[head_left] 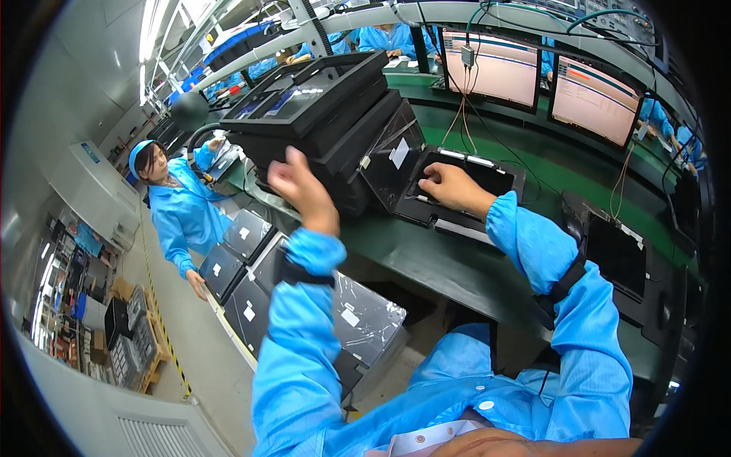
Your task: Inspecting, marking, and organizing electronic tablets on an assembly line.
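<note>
At the left of the frame a co-worker in a blue smock and cap [179,202] stands beside dark, plastic-wrapped panels [247,303], which lie in rows toward the lower middle, one of that person's hands at their edge. Right of these, the left grip [304,190] is raised in front of a stack of black trays [304,137], fingers loosely curled and seemingly holding nothing; whether it touches the stack I cannot tell. Near the centre a dark glossy panel with a white label [381,174] leans beside the stack, next to a flat black fixture [415,210] on the green bench [396,255]. The right grip [455,186] is over that fixture, thumb and forefinger drawn narrow; contact, or some small piece pinched there, cannot be made out. At the upper right stand two lit monitors [491,68], and at the far right lies a second black fixture [617,255].

The step in hand looks like setting or adjusting something in the nearer fixture, and the next move probably calls for the left grip to come across and steady it. The right hand hides part of the fixture, the left fingers are blurred, and the rim cuts off the bench's right end
</note>
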A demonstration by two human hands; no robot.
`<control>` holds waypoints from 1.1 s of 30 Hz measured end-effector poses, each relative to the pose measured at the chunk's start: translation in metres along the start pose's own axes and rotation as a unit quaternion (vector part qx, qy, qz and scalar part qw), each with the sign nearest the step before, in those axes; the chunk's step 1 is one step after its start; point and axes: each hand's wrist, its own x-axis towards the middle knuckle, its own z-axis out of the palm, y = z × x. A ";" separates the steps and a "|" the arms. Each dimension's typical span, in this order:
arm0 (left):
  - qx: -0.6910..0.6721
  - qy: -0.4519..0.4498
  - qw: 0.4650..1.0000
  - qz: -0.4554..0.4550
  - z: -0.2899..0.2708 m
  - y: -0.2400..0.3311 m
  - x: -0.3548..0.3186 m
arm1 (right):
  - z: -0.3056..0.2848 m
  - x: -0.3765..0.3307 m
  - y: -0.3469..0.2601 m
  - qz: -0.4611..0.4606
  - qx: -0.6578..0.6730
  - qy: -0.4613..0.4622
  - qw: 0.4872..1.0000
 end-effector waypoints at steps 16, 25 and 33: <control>0.075 -0.144 0.986 -0.022 0.034 -0.137 -0.119 | 0.015 0.093 0.033 0.082 0.192 0.016 0.978; 0.118 -0.108 0.986 -0.041 -0.005 -0.062 -0.148 | -0.047 -0.020 0.003 -0.092 0.072 0.066 0.991; -0.249 -0.355 0.852 -0.292 -0.039 0.086 -0.283 | -0.188 -0.313 0.009 -0.103 0.052 0.224 0.968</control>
